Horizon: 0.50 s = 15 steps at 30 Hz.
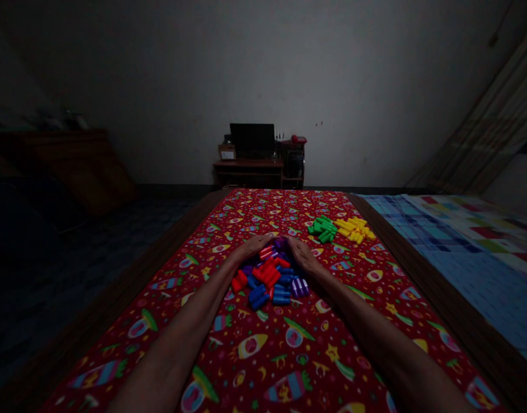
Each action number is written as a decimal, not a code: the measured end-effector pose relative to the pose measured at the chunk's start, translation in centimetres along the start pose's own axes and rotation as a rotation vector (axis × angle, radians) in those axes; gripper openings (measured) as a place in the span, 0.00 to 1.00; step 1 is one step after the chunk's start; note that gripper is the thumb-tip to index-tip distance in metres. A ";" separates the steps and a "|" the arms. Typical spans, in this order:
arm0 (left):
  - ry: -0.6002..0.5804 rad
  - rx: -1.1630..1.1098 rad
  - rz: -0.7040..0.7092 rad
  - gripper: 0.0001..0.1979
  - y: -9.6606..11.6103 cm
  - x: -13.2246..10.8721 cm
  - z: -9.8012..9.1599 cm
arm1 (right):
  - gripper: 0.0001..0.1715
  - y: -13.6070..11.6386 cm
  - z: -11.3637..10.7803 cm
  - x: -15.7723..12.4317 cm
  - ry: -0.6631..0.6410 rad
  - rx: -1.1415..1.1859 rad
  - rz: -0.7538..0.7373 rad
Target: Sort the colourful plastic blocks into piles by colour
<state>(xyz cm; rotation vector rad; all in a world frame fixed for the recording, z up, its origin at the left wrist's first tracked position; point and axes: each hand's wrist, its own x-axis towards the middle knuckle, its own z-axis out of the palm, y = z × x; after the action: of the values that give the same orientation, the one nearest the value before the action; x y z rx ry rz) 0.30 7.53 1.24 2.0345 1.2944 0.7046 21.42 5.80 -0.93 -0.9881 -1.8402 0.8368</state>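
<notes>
A loose pile of small plastic pieces with rounded ridges lies on the red patterned cloth [255,347]. In it are red pieces [267,273], blue pieces [281,295] and purple pieces [300,287]; their exact kind is too small to tell. My left hand [254,246] curves around the far left side of the pile, fingers stretched out. On the far right side my right hand [301,253] mirrors it, close by a purple piece [281,243]. Both hands rest against the pile, their fingertips nearly meeting and partly hidden. Neither hand grips a piece.
Beyond my right hand lie a group of green pieces [324,229] and a group of yellow pieces [355,229]. A desk [248,164] with a dark monitor [252,139] stands at the wall. Blue checked bedding [401,235] spreads to the right, a wooden cabinet [78,166] to the left.
</notes>
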 end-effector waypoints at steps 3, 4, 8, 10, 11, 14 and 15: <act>-0.040 -0.041 0.038 0.31 0.9 -1.0 0.2 | 0.34 -0.9 -1.0 -1.0 0.095 0.023 0.045; -0.024 -0.069 0.045 0.30 1.0 -1.4 0.1 | 0.31 -1.5 -1.5 -1.5 0.134 0.000 0.033; 0.273 -0.216 -0.019 0.32 0.9 -3.1 -0.7 | 0.19 -4.3 -2.6 -3.4 0.050 -0.168 -0.107; 0.394 -0.216 -0.067 0.34 0.6 -4.2 -1.1 | 0.17 -5.4 -2.2 -4.6 -0.121 -0.340 -0.174; 0.414 -0.181 -0.078 0.34 0.6 -4.7 -1.2 | 0.16 -5.8 -1.9 -5.1 -0.187 -0.448 -0.204; 0.343 0.023 -0.047 0.28 1.1 -6.2 -1.0 | 0.19 -6.3 -0.8 -6.1 -0.237 -0.677 -0.269; 0.294 0.099 -0.010 0.25 1.5 -6.6 -0.7 | 0.21 -6.4 -0.6 -6.2 -0.238 -0.690 -0.280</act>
<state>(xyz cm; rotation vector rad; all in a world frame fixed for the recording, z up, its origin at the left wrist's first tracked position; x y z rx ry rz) -1.85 1.16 2.12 2.0556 1.5295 0.9816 22.04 -2.48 2.39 -1.0259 -2.4795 0.1356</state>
